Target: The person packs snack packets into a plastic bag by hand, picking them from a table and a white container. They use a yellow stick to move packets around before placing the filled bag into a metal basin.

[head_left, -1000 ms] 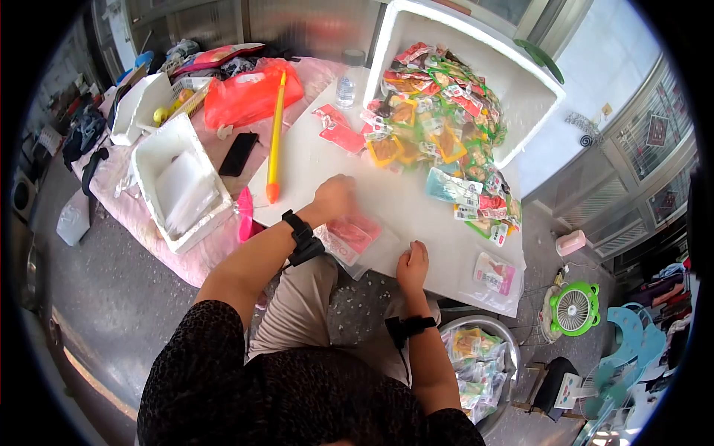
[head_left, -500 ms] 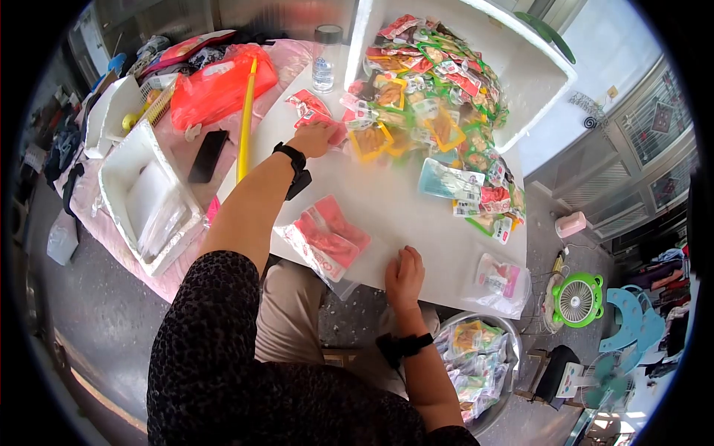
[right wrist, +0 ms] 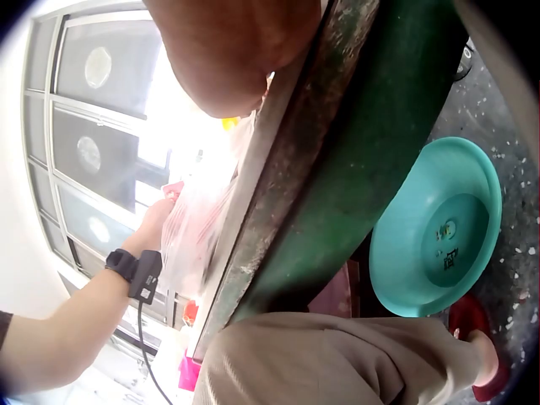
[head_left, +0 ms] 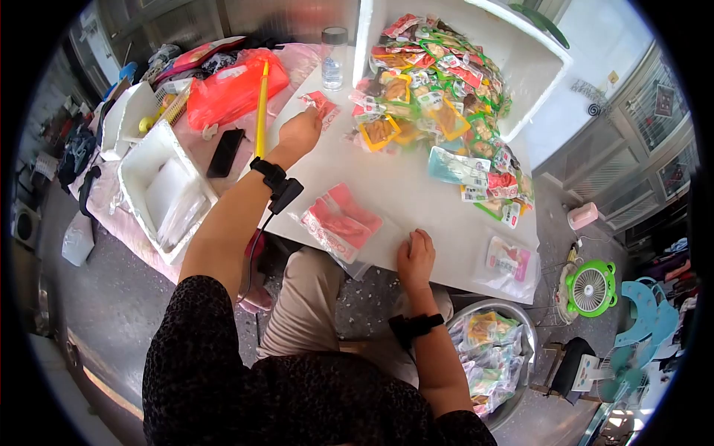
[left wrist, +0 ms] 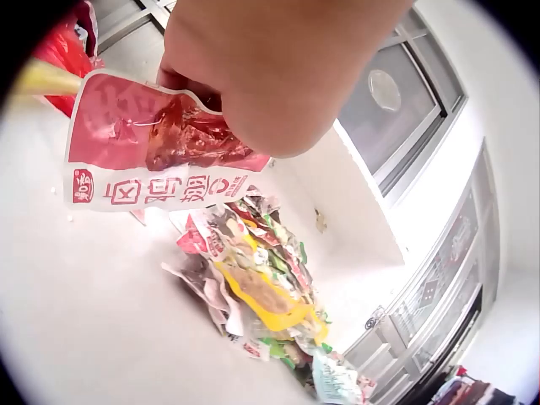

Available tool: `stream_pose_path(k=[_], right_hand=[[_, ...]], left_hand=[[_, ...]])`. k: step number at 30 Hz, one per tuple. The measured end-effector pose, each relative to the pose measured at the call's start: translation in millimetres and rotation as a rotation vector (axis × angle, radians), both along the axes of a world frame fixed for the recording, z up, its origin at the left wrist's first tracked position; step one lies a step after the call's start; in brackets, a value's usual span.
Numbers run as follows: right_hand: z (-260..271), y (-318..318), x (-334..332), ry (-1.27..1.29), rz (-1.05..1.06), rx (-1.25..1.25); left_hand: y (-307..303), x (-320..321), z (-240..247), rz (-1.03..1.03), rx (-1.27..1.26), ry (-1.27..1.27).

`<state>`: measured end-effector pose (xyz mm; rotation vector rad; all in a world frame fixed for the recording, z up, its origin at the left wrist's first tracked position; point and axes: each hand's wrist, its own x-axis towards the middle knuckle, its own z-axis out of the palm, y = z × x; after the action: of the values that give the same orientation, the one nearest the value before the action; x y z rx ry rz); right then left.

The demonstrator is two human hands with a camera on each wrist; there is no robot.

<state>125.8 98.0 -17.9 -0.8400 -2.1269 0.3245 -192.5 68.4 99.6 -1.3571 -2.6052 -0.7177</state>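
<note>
My left hand grips a red and white snack packet, held up above the left part of the white table. In the left wrist view its printed front and the dark meat pictured on it show; the fingertips are hidden behind the hand. My right hand rests at the table's near edge with loosely bent fingers and nothing in it. Between the hands lies a clear bag with red packets inside, its end hanging over the edge. Another clear bag with a pink-labelled packet lies to the right.
Many snack packets spill from a tipped foam box. Left are a yellow stick, a water bottle, a phone and a foam box of clear bags. A metal basin of packets stands below right.
My left hand has gone from beside the bag of red packets out to the loose red packets, and now holds one lifted. The right hand stays at the table edge.
</note>
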Motion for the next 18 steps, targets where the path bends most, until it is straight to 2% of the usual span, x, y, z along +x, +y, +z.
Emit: stream_pose_path(k=[3, 5, 8, 11, 14, 17, 18], right_hand=[[-3, 1, -1, 0.066, 0.020, 0.012], [-4, 0, 1, 0.099, 0.027, 0.026], [-5, 4, 6, 0.175, 0.074, -0.087], [14, -12, 8, 0.468, 0.207, -0.644], [54, -45, 11, 0.770, 0.386, -1.325], [53, -53, 17, 0.988, 0.623, -1.424], [54, -56, 21, 1.036, 0.597, -1.423]], left_hand=[[-19, 11, 3, -0.060, 0.459, -0.258], [-30, 29, 4, -0.062, 0.612, -1.048], [-52, 81, 9, -0.096, 0.794, -1.512], [-64, 111, -22, -0.199, 0.826, -1.757], [-83, 162, -11, -0.278, 0.731, -1.876], [-84, 199, -40, -0.174, 0.771, -2.017], [-86, 206, -48, -0.202, 0.705, -1.902]])
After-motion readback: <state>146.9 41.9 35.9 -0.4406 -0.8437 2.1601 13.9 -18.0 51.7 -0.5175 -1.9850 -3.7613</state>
